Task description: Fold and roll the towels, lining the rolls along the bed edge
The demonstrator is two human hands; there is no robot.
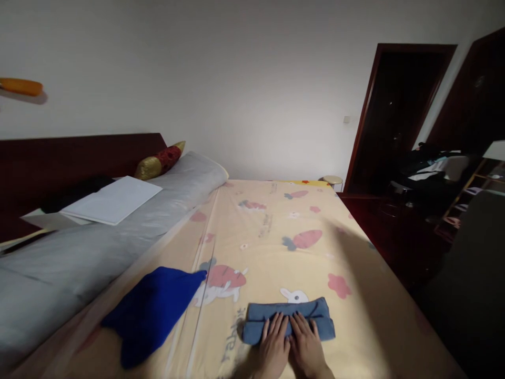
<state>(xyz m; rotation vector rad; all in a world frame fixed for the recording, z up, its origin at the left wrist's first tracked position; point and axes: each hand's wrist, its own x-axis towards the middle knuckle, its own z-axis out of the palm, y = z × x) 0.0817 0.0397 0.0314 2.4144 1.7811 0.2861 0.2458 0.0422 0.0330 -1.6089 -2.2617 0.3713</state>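
Observation:
A grey-blue folded cloth (290,309) lies on the bed near its front edge, folded into a long narrow strip with a crease along it. My left hand (274,342) rests on the left middle of this cloth, fingers stretched out and pointing away from me. Beside it, my right hand (307,342) lies on the right middle of the cloth with its fingers extended too. The two hands are close together at the thumbs. To the left, a bright blue cloth (158,308) lies spread and unfolded on the sheet.
The bed carries a cream sheet (276,263) printed with carrots and rabbits. A long grey bolster (158,210) runs along the headboard (79,152), with a white flat board (118,200) and a red-gold cushion (161,160) on it. A round stool (332,180) stands beyond the bed.

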